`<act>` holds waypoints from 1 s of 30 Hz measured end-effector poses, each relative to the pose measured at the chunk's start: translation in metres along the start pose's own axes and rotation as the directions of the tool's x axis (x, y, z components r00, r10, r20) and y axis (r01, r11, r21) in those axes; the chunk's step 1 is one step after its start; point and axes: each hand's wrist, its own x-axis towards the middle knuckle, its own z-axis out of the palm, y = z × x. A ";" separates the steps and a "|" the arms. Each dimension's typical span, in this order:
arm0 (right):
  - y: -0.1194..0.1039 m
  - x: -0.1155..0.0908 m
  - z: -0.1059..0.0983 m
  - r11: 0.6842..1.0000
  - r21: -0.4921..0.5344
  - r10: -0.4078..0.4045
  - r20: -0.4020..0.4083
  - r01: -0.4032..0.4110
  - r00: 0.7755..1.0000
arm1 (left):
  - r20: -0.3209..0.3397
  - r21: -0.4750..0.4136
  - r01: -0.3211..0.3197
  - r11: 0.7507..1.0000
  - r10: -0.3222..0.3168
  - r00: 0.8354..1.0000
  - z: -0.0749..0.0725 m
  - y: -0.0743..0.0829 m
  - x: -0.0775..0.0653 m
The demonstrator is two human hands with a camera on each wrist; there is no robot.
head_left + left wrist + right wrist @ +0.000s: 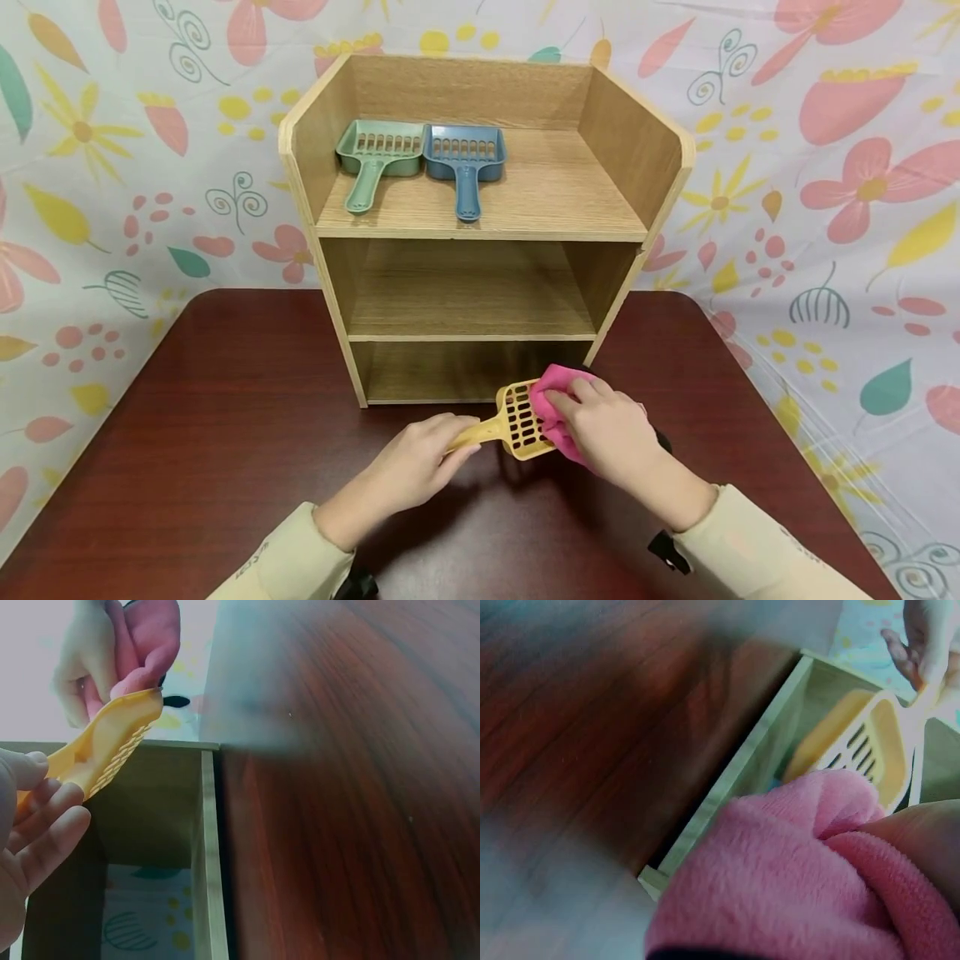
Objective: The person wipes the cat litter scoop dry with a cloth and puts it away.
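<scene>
A yellow litter scoop (521, 422) with a slotted base is held above the table, in front of the shelf unit. My left hand (422, 457) grips its handle between thumb and fingers. In my right hand (611, 429) is a bunched pink cloth (557, 412), which lies against the scoop's far right end and covers part of its slots. The right wrist view shows the fluffy cloth (780, 877) large in front, with the scoop (889, 750) behind it. From the left wrist, the scoop (112, 739) appears side-on, the cloth touching its tip.
A wooden shelf unit (472, 327) stands at the back of the dark red-brown table (247, 467). On its top shelf, a green litter scoop (367, 183) and a blue litter scoop (467, 187) lie side by side at the left. Behind hangs a flower-patterned cloth backdrop (795, 183).
</scene>
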 end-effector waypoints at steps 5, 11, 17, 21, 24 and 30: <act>0.002 0.000 -0.008 0.999 0.028 0.018 0.050 -0.020 0.999 | 0.017 0.012 0.031 0.999 -0.032 0.999 -0.001 -0.003 -0.002; -0.012 0.006 -0.010 0.981 0.181 -0.075 0.047 0.066 0.996 | 0.012 0.014 0.014 1.000 -0.014 1.000 -0.002 -0.001 0.003; -0.005 -0.003 -0.007 0.986 0.163 0.015 0.095 -0.031 0.995 | -0.026 0.025 -0.001 1.000 0.002 1.000 -0.004 -0.002 -0.001; 0.010 -0.016 -0.008 0.945 0.236 0.186 0.182 -0.226 0.966 | -0.062 0.019 0.034 0.999 -0.033 0.998 -0.011 -0.006 -0.008; 0.020 -0.025 -0.007 0.832 0.391 0.328 0.227 -0.394 0.917 | -0.067 -0.025 0.065 0.998 -0.066 0.996 -0.016 -0.007 -0.012; 0.031 -0.038 -0.003 0.283 0.757 0.494 0.411 -0.589 0.766 | -0.023 -0.151 0.101 0.983 -0.106 0.994 -0.020 -0.007 -0.012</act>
